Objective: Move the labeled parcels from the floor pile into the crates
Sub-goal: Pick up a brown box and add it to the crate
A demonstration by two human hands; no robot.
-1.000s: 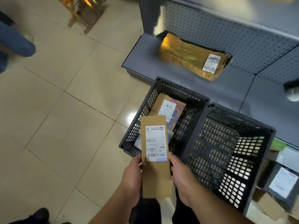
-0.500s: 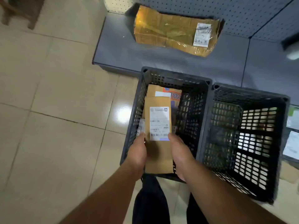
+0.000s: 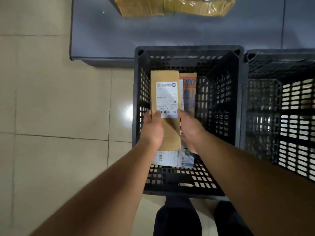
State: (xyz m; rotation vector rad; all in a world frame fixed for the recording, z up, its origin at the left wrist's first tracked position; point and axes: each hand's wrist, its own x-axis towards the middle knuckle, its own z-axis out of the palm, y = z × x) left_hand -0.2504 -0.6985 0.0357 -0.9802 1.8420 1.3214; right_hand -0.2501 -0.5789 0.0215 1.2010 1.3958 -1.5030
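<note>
Both hands, left (image 3: 152, 129) and right (image 3: 190, 132), grip one brown white-labelled parcel (image 3: 166, 109), fingers curled on its edges, inside one of two black crates (image 3: 187, 50); second crate (image 3: 279, 99) at 3 o'clock.

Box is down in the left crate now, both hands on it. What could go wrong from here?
1. The box sits over an orange parcel and a white-labelled one; released, it may tip or slide off them.
2. The left hand is close to the crate wall and may scrape it on withdrawal.
3. The right hand could drag the box askew.
</note>
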